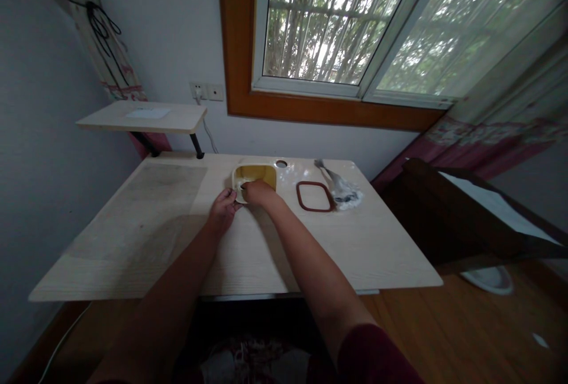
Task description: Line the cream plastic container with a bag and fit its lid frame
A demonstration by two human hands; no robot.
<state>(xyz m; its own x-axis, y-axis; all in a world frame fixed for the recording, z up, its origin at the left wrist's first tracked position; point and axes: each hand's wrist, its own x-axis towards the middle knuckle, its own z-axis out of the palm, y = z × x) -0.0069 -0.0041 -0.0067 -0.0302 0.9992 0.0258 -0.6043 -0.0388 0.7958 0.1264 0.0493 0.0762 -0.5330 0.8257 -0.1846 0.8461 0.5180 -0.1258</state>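
Both hands are busy at the near edge of a yellow square plastic box [261, 174]. The box sits open on the far middle of a pale wooden table [177, 242].

The left hand [223, 209] touches the box's near left corner with curled fingers. The right hand [260, 193] bends over the near rim, next to a small white bit. I cannot tell if either hand is really gripping.

It looks like work on the rim. A next move would need the box kept still.

A red-brown rubber ring [298, 196] lies flat just to the right. Past it, a shiny metal fork or spoon [331, 178] rests on white crumpled paper [350, 197]. Nothing blocks the hands.
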